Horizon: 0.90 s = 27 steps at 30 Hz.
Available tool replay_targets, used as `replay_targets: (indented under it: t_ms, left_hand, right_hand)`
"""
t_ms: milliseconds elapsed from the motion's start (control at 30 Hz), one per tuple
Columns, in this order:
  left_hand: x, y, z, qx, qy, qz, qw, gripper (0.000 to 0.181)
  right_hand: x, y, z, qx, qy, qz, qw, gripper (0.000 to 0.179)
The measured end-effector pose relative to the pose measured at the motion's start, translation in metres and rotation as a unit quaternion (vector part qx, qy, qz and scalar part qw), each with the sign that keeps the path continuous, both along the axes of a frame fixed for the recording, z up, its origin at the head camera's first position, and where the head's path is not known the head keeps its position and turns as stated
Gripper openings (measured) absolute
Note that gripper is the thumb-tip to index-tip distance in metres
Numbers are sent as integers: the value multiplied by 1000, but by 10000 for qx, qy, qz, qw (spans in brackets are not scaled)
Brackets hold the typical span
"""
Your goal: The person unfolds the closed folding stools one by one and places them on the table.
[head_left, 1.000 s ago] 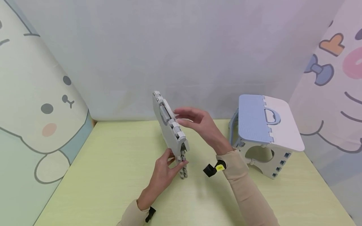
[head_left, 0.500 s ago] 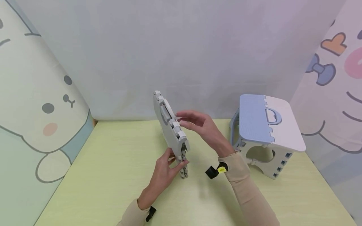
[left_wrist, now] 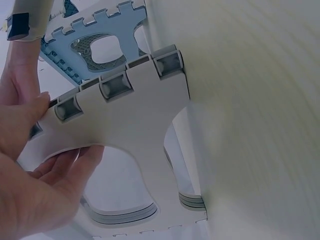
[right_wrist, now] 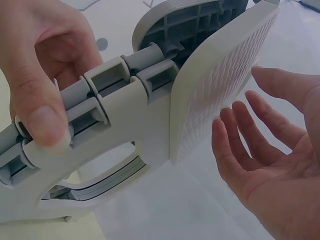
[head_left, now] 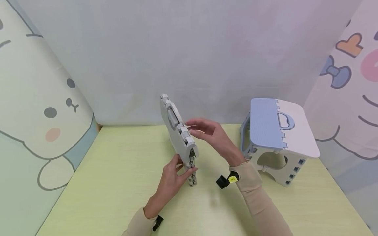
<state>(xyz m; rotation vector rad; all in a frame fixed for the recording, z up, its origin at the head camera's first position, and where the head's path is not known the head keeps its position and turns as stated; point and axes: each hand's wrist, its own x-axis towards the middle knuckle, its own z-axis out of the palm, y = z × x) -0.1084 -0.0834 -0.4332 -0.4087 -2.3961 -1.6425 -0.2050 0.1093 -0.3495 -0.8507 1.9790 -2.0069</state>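
Observation:
A grey-white folding step stool (head_left: 176, 136) stands folded on its edge in the middle of the table, its hinged side with the handle facing up. My left hand (head_left: 172, 177) grips the near end of it, thumb on the hinge knuckles and fingers on the other side. In the left wrist view, the fingertips show through the cut-out of the stool leg (left_wrist: 145, 110). My right hand (head_left: 215, 136) is held up just right of the stool's top edge. Its relaxed, slightly bent fingers (right_wrist: 257, 132) hang close beside the textured top panel (right_wrist: 220, 90) and hold nothing.
At the right of the table stands a second folding stool (head_left: 265, 124), unfolded, with a blue and white top and a carry handle. The yellow-green table (head_left: 124, 183) meets a pale backdrop (head_left: 141, 65) behind. Cartoon-printed panels (head_left: 50, 98) flank both sides.
My right hand has drawn back slightly to the right and down, away from the stool's top edge. My left hand and the folded stool stay practically where they were.

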Motion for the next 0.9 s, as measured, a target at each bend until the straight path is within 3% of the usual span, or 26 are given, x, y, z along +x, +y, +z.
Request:
replay_targets:
  t_ms: [900]
  left_hand:
    - [0,1,0,19,-10,-2,10000,55]
  right_hand:
    - [1,12,-27,166,-236,-75,9996,28]
